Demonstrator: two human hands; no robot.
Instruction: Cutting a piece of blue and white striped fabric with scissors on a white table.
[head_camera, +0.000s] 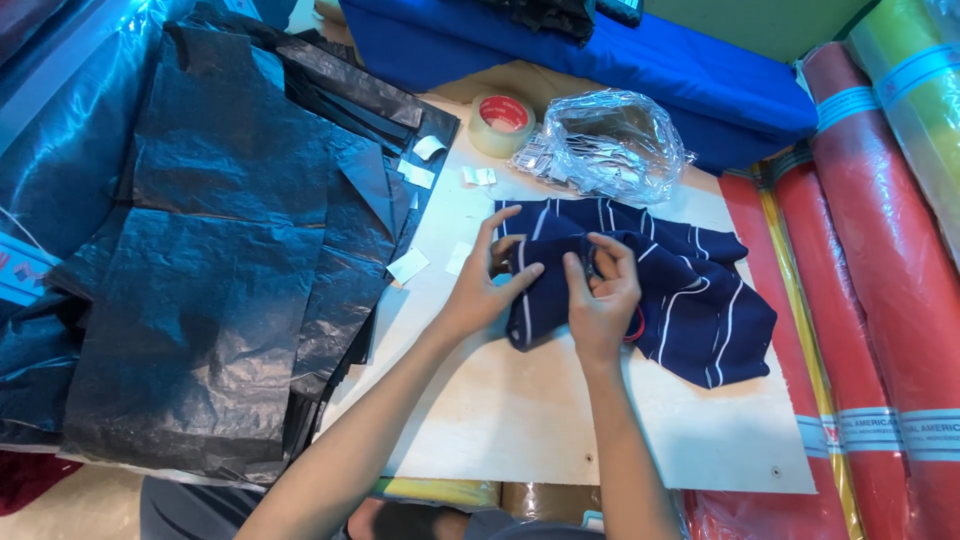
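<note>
Pale board forms the tabletop (560, 420), with rolls of red fabric (880, 300) along its right edge and a stack of black plastic bags (230, 250) overlapping its left edge. A navy garment with thin white stripes (690, 300) lies crumpled toward the far right corner of the tabletop, apart from the near edge. Both hands work its left end. The left hand (485, 290) is partly closed, thumb and forefinger pinching a fold while the other fingers spread upward. The right hand (600, 295) is curled, fingertips gripping bunched cloth close beside the left hand.

Handling judgement: the garment looks light, soft and limp; it offers no stiff edge and will sag or unfold wherever it is unsupported. It appears neither fragile nor slippery. Hold is best taken at a folded edge or seam, one hand on each side, so the fold stays put.

Behind it, near the far edge, sit a crumpled clear plastic bag (610, 145) and a roll of tape (502, 124). Small white labels (415, 175) lie beside the black bags.
</note>
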